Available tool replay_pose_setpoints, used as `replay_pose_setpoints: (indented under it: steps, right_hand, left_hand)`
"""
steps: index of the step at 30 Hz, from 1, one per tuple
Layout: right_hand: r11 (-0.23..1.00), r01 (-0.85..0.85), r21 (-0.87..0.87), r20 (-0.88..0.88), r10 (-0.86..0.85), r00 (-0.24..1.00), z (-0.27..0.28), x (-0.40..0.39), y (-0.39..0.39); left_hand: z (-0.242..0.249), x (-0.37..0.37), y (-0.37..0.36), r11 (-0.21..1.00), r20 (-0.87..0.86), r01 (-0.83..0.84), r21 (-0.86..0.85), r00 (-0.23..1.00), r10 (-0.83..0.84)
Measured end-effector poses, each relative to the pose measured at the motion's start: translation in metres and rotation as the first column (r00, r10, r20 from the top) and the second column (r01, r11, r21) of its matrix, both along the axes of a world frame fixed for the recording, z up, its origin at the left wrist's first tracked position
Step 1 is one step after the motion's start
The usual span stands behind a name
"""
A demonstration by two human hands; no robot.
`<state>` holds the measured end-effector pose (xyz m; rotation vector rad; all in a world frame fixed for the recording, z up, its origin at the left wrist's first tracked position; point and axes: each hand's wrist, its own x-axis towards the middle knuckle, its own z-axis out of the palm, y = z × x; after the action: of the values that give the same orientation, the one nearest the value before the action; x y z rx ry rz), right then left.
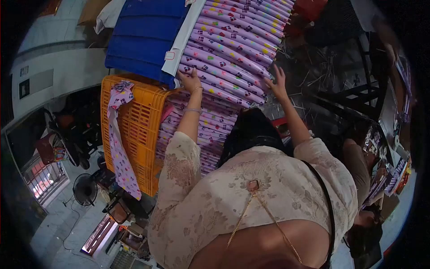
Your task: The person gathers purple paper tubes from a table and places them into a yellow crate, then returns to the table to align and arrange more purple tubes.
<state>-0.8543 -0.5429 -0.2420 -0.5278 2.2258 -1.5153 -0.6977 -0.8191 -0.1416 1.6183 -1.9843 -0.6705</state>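
Note:
Long slim lilac rolls [224, 69] with a small coloured print lie side by side in a row ahead of me. My left hand [191, 81] rests at the left end of the nearest rolls, thumb and fingers apart. At their right ends is my right hand [278, 85], fingers spread and fingertips beside the roll tips. A white strip [181, 42] with small labels runs along the left ends of the row. Below my left forearm, more lilac rolls [206, 121] are stacked beside an orange crate.
The orange plastic crate [139, 121] stands at left, a lilac printed strip [118, 143] draped over it. Behind it is a blue plastic crate [143, 36]. A black fan [85, 190] stands lower left. Dark metal legs [349, 96] and scattered pale strips [324, 67] are at right.

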Motion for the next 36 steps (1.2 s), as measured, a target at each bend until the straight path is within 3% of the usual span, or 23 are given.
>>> replay_pose_setpoints:
  steps: [2, 3, 4, 5, 6, 8, 9, 10, 12, 15, 17, 19, 20, 23, 24, 25, 26, 27, 28, 30, 31, 34, 36]
  right_hand:
    - [0.978, -0.202, 0.057, -0.152, 0.209, 0.966, -0.001, -0.004, -0.01]
    - [0.986, -0.162, 0.043, -0.137, 0.167, 0.976, 0.002, -0.008, -0.013]
    - [0.991, -0.092, -0.098, 0.0, 0.093, 0.996, 0.005, -0.016, -0.014]
    - [0.974, -0.006, -0.228, 0.143, 0.039, 0.989, 0.009, -0.024, -0.014]
    - [0.994, -0.009, -0.11, -0.1, -0.002, 0.995, 0.003, -0.034, -0.011]
    - [0.983, -0.181, 0.011, -0.048, 0.181, 0.982, 0.006, -0.054, 0.003]
    - [0.979, -0.202, -0.011, 0.2, 0.2, 0.959, 0.011, -0.056, 0.007]
    - [0.979, -0.202, -0.016, 0.197, 0.201, 0.96, 0.001, -0.054, 0.008]
    - [0.972, -0.213, 0.096, -0.065, 0.219, 0.973, -0.023, -0.043, 0.004]
    - [0.992, -0.124, -0.037, 0.054, 0.126, 0.991, -0.034, -0.016, -0.028]
    - [0.988, -0.138, -0.067, 0.277, 0.151, 0.949, -0.015, -0.017, -0.031]
    - [0.854, 0.448, -0.264, 0.769, -0.094, 0.632, -0.012, -0.012, -0.029]
    - [0.718, 0.64, -0.273, 0.868, -0.103, 0.485, -0.008, -0.004, -0.022]
    - [0.724, 0.677, -0.135, 0.921, -0.16, 0.355, -0.077, 0.022, -0.004]
    - [0.697, 0.683, -0.218, 0.911, -0.106, 0.399, -0.054, 0.032, -0.012]
    - [0.707, 0.701, -0.089, 0.95, -0.15, 0.272, -0.029, 0.034, -0.031]
    - [0.712, 0.701, 0.038, 0.971, -0.192, 0.142, -0.016, 0.034, -0.043]
    - [0.73, 0.683, 0.018, 0.966, -0.19, 0.177, -0.074, 0.04, -0.06]
    - [0.743, 0.658, 0.127, 0.961, -0.256, 0.103, -0.065, 0.034, -0.071]
    - [0.776, 0.544, 0.318, 0.932, -0.362, -0.027, -0.031, 0.024, -0.077]
    - [0.773, 0.546, 0.324, 0.93, -0.367, -0.032, -0.03, 0.026, -0.07]
    - [0.695, 0.71, -0.114, 0.82, -0.338, 0.462, -0.014, 0.026, -0.041]
    - [0.689, 0.725, -0.014, 0.874, -0.344, 0.343, -0.024, 0.031, -0.009]
  left_hand:
    - [0.005, 0.005, -0.002, 0.997, 0.008, 0.003, 0.078, 1.0, -0.003]
    - [0.004, 0.006, -0.001, 0.997, 0.171, 0.035, -0.072, 0.985, -0.022]
    - [0.002, 0.004, -0.002, 0.973, 0.324, 0.088, -0.215, 0.946, -0.014]
    - [0.002, 0.006, 0.0, 0.996, 0.341, 0.056, -0.064, 0.939, -0.031]
    - [0.012, 0.004, 0.005, 0.996, 0.339, 0.052, -0.07, 0.941, -0.025]
    - [0.029, 0.0, 0.011, 0.898, 0.369, 0.404, -0.177, 0.873, -0.32]
    - [0.034, -0.005, 0.014, 0.876, 0.403, 0.462, -0.137, 0.834, -0.376]
    - [0.036, -0.008, 0.013, 0.875, 0.404, 0.462, -0.142, 0.834, -0.375]
    - [0.037, -0.023, 0.01, 0.684, 0.578, 0.72, -0.118, 0.61, -0.543]
    - [0.022, -0.049, -0.005, 0.613, 0.649, 0.785, -0.093, 0.515, -0.561]
    - [0.02, -0.064, -0.02, 0.592, 0.673, 0.801, -0.082, 0.483, -0.561]
    - [0.01, -0.073, -0.04, 0.605, 0.736, 0.795, -0.042, 0.434, -0.52]
    - [0.007, -0.071, -0.048, 0.604, 0.725, 0.797, -0.005, 0.419, -0.546]
    - [0.015, -0.069, -0.056, 0.6, 0.747, 0.798, 0.047, 0.371, -0.551]
    - [0.014, -0.068, -0.059, 0.586, 0.761, 0.809, 0.038, 0.357, -0.541]
    - [0.022, -0.068, -0.06, 0.598, 0.747, 0.798, 0.08, 0.349, -0.566]
    - [0.02, -0.065, -0.066, 0.578, 0.688, 0.814, 0.051, 0.39, -0.611]
    - [0.019, -0.063, -0.072, 0.559, 0.626, 0.829, 0.017, 0.427, -0.652]
    - [0.019, -0.062, -0.076, 0.682, 0.507, 0.726, 0.084, 0.558, -0.657]
    - [0.018, -0.057, -0.084, 0.728, 0.471, 0.681, 0.073, 0.62, -0.627]
    - [0.02, -0.058, -0.083, 0.778, 0.424, 0.626, 0.06, 0.689, -0.587]
    - [0.029, -0.052, -0.052, 0.691, 0.514, 0.714, -0.111, 0.636, -0.575]
    - [0.028, -0.042, -0.031, 0.65, 0.535, 0.741, -0.171, 0.624, -0.57]
